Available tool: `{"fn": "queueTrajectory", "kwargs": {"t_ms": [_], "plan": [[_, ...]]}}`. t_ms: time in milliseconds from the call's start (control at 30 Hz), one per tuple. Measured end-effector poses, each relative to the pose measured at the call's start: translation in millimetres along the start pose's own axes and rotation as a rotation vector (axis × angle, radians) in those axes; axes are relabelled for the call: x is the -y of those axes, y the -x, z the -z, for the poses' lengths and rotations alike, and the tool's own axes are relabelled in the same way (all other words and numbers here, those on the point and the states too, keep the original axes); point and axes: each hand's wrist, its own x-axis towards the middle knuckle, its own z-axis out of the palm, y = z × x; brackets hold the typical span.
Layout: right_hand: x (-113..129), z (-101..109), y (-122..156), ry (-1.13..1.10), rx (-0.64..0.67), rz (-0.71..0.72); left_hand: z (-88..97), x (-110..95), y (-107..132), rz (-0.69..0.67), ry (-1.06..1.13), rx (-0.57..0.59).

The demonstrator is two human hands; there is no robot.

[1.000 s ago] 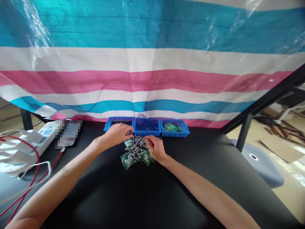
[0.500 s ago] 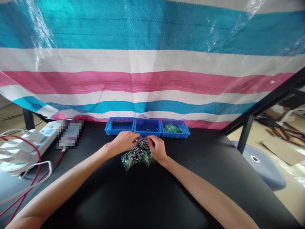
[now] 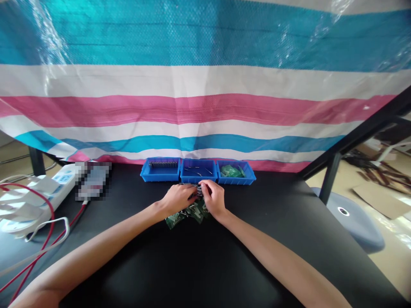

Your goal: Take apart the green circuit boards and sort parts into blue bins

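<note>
A pile of small grey metal cylinders and green plastic pieces (image 3: 192, 211) lies on the black table (image 3: 199, 265), just in front of three blue bins. My left hand (image 3: 178, 198) rests on the pile's left side with fingers curled over the parts. My right hand (image 3: 213, 198) is on the right side, its fingers pinched at the top of the pile beside my left fingertips. What each hand grips is too small to name. The hands hide most of the grey cylinders.
Three blue bins stand in a row at the table's back: left bin (image 3: 160, 170) with a row of dark parts, middle bin (image 3: 198, 171) with thin pins, right bin (image 3: 236, 172) with green pieces. A white power strip (image 3: 54, 184) and red cables (image 3: 38, 239) lie at left. A striped tarp (image 3: 205, 94) hangs behind.
My left hand came back from the left bin to the pile and covers its left side. My right hand stayed on the pile, and both hands' fingertips have met at its top.
</note>
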Motion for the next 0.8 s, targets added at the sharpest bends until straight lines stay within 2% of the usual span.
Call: {"fn": "queueTrajectory", "kwargs": {"t_ms": [133,233,533,633,800], "plan": [[1.2,0.4,0.1,-0.009,-0.007,-0.014,-2.0,-2.0,1.2,-0.015,0.014,0.026],[1.3,0.6,0.1,-0.014,-0.016,-0.009,-1.9,-2.4,1.5,-0.006,0.032,-0.023],[1.6,0.9,-0.6,0.014,0.004,0.01,-8.5,6.5,11.9,0.096,0.373,-0.504],[1.6,0.7,-1.2,-0.019,0.008,0.018,-14.1,8.4,14.9,0.13,0.434,-0.581],[1.6,0.0,-1.8,-0.067,0.035,0.037,-16.9,9.6,17.1,0.162,0.502,-0.645]]}}
